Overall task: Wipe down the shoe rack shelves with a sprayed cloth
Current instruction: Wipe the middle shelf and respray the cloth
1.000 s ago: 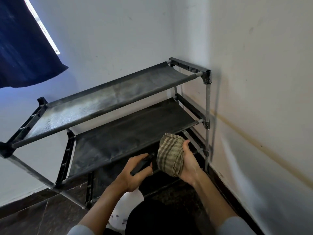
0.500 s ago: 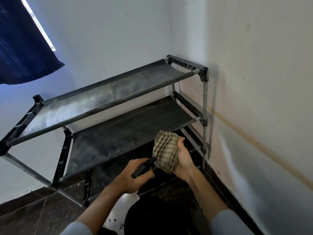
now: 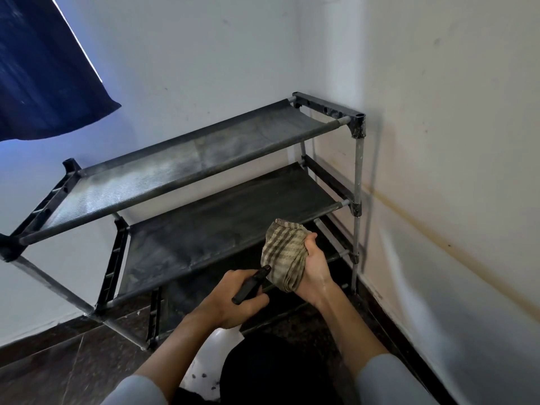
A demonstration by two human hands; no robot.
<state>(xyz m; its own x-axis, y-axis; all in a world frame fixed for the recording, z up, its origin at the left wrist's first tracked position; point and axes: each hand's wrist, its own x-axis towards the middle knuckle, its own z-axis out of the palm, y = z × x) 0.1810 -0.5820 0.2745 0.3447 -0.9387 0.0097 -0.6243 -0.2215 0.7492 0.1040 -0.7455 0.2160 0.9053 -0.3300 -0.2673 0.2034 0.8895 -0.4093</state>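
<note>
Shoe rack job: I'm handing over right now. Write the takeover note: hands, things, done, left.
Left hand grips the spray bottle, nozzle aimed at the cloth.
Right hand holds the bunched checked cloth in front of the middle shelf.
Shoe rack stands in the wall corner, no shoes on it.
Done: cloth being sprayed.
Left: the dusty top shelf looks unwiped; wipe every shelf.
</note>
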